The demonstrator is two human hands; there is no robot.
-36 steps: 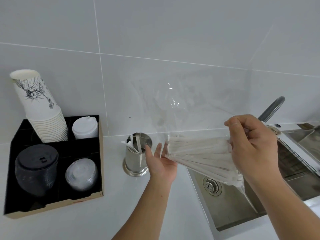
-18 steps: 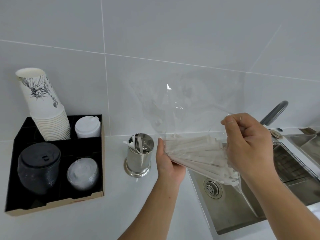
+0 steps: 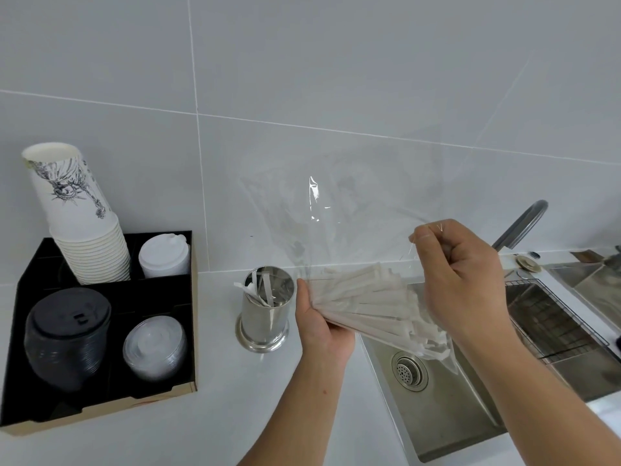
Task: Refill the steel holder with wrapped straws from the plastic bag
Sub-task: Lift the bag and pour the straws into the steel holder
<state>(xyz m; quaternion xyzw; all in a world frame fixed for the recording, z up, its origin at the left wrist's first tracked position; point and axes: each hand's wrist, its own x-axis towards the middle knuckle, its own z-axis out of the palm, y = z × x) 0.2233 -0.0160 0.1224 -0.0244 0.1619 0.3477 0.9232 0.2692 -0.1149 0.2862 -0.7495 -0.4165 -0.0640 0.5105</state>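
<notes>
The steel holder (image 3: 264,317) stands upright on the white counter, with a few wrapped straws leaning inside. Just to its right, my left hand (image 3: 321,326) grips the left end of a bundle of wrapped straws (image 3: 366,302) that lies inside a clear plastic bag (image 3: 339,216). The bag's loose film billows up toward the wall. My right hand (image 3: 462,280) pinches the bag's film above the bundle's right end, over the sink. The straws fan out toward the lower right.
A black cardboard organizer (image 3: 161,396) at the left holds a stack of paper cups (image 3: 80,223), white lids (image 3: 164,255), black lids (image 3: 65,334) and clear lids (image 3: 154,348). A steel sink (image 3: 447,408) with drain, rack and faucet (image 3: 521,223) lies at the right.
My left hand went from open beside the bundle to closed on its left end. The bundle and both hands shifted slightly left toward the holder.
</notes>
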